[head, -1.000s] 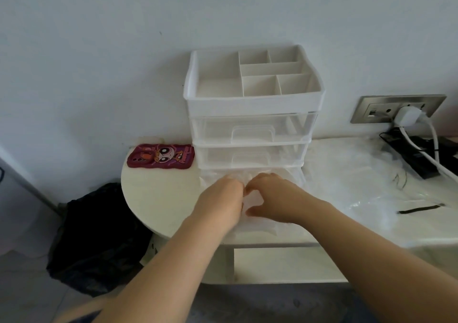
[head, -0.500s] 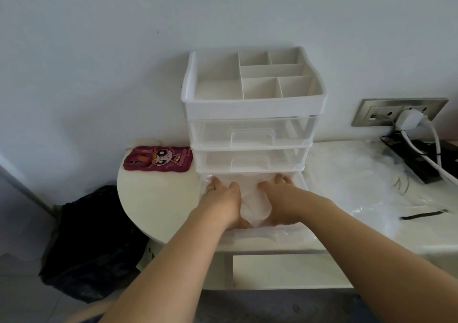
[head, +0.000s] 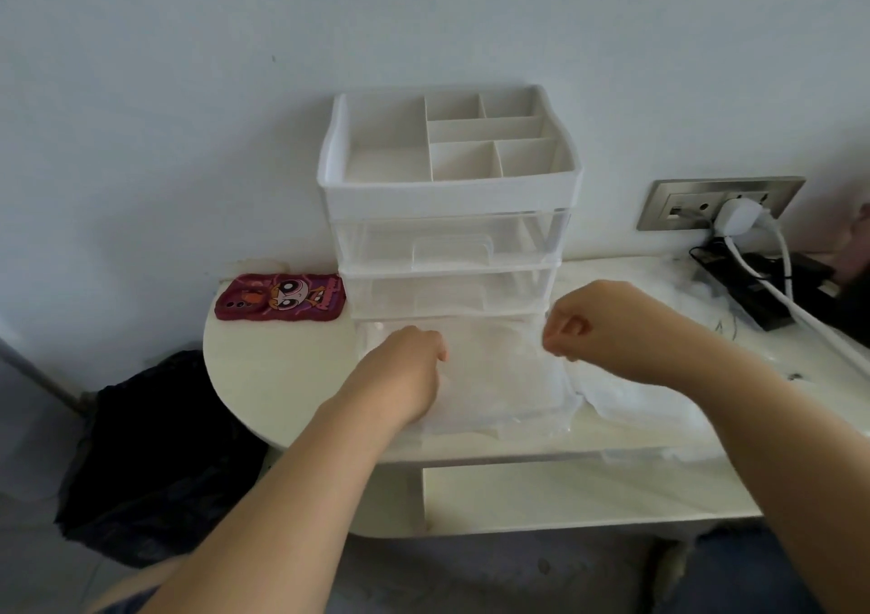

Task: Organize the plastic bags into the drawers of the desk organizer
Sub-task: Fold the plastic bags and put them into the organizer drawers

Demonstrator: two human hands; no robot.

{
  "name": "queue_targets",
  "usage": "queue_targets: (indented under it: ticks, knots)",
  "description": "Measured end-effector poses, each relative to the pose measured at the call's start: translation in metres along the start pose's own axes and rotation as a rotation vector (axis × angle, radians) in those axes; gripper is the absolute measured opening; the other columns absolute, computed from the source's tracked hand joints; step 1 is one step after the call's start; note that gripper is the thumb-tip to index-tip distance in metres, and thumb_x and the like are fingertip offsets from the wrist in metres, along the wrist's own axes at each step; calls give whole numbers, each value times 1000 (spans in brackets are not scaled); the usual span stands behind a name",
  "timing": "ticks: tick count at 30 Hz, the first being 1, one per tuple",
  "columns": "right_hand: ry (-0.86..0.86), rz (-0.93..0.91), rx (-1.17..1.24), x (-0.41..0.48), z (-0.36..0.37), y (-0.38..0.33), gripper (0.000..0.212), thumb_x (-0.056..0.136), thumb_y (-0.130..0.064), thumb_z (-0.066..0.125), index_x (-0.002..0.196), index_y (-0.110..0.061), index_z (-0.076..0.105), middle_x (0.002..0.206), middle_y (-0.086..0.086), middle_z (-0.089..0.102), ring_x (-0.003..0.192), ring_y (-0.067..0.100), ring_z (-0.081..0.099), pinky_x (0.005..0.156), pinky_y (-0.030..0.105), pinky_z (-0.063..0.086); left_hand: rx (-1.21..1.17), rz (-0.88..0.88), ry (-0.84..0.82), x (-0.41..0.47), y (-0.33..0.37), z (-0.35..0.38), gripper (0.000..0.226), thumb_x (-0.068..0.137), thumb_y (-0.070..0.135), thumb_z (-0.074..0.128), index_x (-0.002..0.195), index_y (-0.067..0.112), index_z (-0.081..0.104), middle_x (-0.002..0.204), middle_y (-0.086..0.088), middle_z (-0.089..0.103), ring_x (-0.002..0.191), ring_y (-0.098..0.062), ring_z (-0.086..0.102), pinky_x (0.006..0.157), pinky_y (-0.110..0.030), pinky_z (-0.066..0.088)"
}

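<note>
The white desk organizer (head: 449, 199) stands against the wall, with an empty divided tray on top and two clear drawers pushed in. Its bottom drawer (head: 555, 418) is pulled out toward me, and clear plastic bags (head: 499, 373) lie flat inside. My left hand (head: 405, 373) rests on the bags at the drawer's left side, its fingertips hidden behind the hand. My right hand (head: 607, 326) hovers over the drawer's right edge with curled fingers; nothing shows in it. More crumpled clear plastic bags (head: 640, 401) lie on the desk under that hand.
A red phone case (head: 280, 302) lies on the round desk end, left of the organizer. A wall socket (head: 720, 204) with a white plug, its cable and a black power strip (head: 753, 284) are at the right. A black bag (head: 150, 448) sits on the floor, left.
Both hands were pressing the bags down in the open bottom drawer. My right hand has since lifted out and moved right with curled fingers. My left hand stays on the bags.
</note>
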State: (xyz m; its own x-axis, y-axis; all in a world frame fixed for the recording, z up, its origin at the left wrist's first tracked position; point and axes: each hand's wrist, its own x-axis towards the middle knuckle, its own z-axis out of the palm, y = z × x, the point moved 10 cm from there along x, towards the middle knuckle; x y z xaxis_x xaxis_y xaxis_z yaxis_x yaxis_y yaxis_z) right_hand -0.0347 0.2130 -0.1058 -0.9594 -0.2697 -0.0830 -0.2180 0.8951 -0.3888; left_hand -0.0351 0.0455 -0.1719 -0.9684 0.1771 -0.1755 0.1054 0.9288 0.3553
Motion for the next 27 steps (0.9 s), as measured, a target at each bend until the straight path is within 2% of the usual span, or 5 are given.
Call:
queue_targets:
  ticks: [5, 8, 13, 18, 27]
  knots:
    - [-133, 246, -138, -24, -1, 74, 19, 88, -25, 61, 77, -13, 71, 72, -3, 71, 68, 7, 65, 60, 18, 46, -77, 95, 105, -9, 17, -8, 27, 96, 20, 46, 118, 29, 57, 122, 12, 56, 106, -7, 53, 86, -24, 41]
    - [-299, 311, -288, -37, 21, 107, 28, 94, -28, 52, 108, -9, 68, 109, 4, 68, 99, 16, 63, 83, 27, 49, -102, 123, 132, -10, 22, -7, 24, 95, 26, 48, 117, 32, 57, 119, 16, 56, 103, -4, 53, 86, -26, 43]
    - [-240, 287, -308, -33, 52, 129, 57, 101, -25, 34, 151, -13, 9, 159, 4, 7, 145, 20, 15, 116, 35, 19, -103, 134, 158, -10, 29, -2, 23, 94, 29, 48, 114, 35, 56, 116, 21, 55, 100, 0, 54, 82, -24, 44]
    - [-122, 217, -266, -20, 58, 129, 46, 97, -21, 41, 143, -18, 39, 156, -5, 24, 137, 18, 31, 110, 34, 31, -96, 155, 175, -10, 36, 2, 21, 94, 28, 48, 112, 36, 57, 112, 24, 55, 98, 4, 54, 78, -21, 43]
    - [188, 227, -313, -25, 29, 129, 23, 95, -32, 48, 109, -31, 66, 109, -5, 66, 99, 21, 60, 75, 26, 41, -102, 163, 188, -10, 33, 3, 20, 94, 30, 49, 111, 37, 58, 110, 24, 56, 95, 6, 54, 75, -20, 42]
